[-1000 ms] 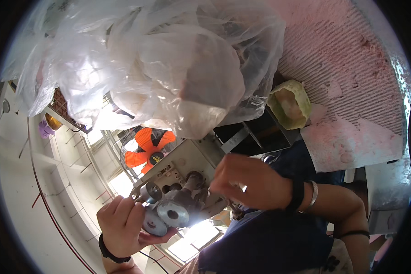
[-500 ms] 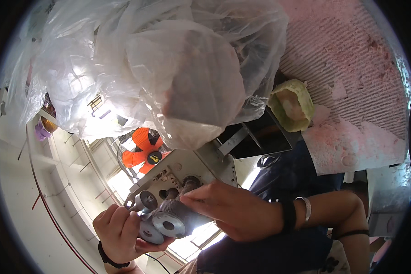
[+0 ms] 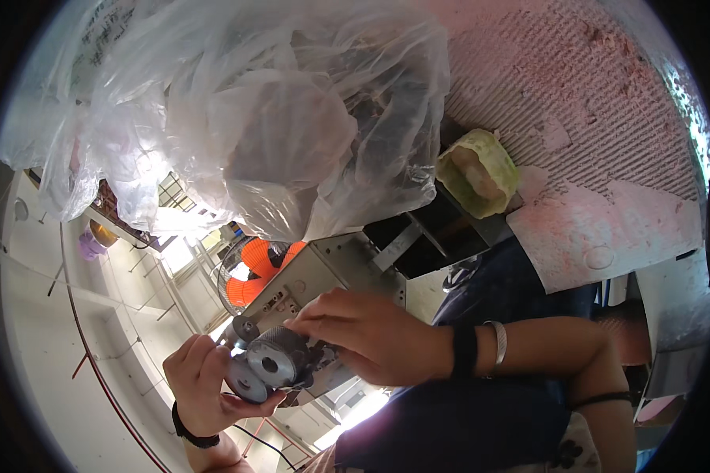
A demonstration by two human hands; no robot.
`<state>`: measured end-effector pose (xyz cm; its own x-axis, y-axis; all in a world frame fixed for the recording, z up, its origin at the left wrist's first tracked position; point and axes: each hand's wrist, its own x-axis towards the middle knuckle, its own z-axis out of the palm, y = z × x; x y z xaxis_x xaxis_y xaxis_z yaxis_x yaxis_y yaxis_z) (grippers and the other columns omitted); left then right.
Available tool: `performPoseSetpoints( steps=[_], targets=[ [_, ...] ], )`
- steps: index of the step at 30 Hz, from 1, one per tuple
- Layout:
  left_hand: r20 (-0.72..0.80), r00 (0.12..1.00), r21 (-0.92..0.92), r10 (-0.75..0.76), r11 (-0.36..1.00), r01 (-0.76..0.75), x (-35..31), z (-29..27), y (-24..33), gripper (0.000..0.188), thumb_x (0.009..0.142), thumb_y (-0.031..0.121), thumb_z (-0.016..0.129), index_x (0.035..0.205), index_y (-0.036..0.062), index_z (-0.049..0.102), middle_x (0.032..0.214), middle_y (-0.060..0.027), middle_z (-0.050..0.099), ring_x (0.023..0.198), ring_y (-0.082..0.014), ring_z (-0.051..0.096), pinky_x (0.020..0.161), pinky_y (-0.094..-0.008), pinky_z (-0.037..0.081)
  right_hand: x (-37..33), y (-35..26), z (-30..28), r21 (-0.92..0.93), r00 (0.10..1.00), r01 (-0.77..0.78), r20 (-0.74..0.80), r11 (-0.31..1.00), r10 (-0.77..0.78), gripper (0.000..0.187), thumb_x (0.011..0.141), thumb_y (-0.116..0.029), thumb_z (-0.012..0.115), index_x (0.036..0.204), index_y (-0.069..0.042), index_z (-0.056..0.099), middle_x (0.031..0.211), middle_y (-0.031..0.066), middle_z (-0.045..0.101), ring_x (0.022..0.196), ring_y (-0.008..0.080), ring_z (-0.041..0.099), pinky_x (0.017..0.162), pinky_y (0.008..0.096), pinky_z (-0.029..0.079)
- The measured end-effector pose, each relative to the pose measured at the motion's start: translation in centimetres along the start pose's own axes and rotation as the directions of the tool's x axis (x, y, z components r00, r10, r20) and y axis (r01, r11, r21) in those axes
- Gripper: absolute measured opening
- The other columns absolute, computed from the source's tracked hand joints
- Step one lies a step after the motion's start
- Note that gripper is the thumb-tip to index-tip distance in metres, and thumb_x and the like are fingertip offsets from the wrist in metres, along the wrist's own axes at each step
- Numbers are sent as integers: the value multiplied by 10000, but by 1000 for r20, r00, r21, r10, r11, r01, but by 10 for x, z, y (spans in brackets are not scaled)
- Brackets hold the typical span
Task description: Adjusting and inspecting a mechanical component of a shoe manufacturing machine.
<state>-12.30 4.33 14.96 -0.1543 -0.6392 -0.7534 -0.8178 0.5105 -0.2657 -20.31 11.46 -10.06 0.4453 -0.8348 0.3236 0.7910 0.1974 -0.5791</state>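
My left hand curls around the outer side of a grey metal disc, fingers bent along its left edge and thumb stretched underneath, closed on the part in a loose grip. My right hand reaches in from the other side, partly closed, its fingers close together and pointing left, the tips at the upper right of a knurled metal roller; I cannot tell whether they pinch anything there. The roller, with a dark hole in its flat end, sits just beside the disc, to its upper right, and a smaller metal cylinder sits above the two at the front of a grey machine.

A dark band circles my left wrist; a black band and a silver bracelet are on my right. Behind the machine stands a fan with orange blades, partly hidden. Clear plastic bags fill the upper view, a black metal tray near their lower edge. Beside the tray, a pale green container rests next to a ribbed, pink-dusted surface, with a pink-stained sheet below
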Motion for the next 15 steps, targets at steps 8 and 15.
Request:
performPoseSetpoints(
  steps=[8,15],
  targets=[
    [-9,1000,-3,16,1000,-16,-2,2,-2,663,526,512,855,835,45,498,668,-60,405,479,-216,424,418,-331,329,4,-11,3,510,984,-147,-12,848,178,565,752,135,447,1299,14,523,1222,133,528,1153,277,542,948,340,444],
    [-16,999,3,-35,999,35,-6,3,0,644,536,510,850,824,55,498,649,-57,387,463,-217,390,415,-339,310,-7,-13,8,283,991,-114,-33,952,129,632,748,143,453,1355,-31,465,1221,133,502,1149,300,531,962,366,447]
  ],
)
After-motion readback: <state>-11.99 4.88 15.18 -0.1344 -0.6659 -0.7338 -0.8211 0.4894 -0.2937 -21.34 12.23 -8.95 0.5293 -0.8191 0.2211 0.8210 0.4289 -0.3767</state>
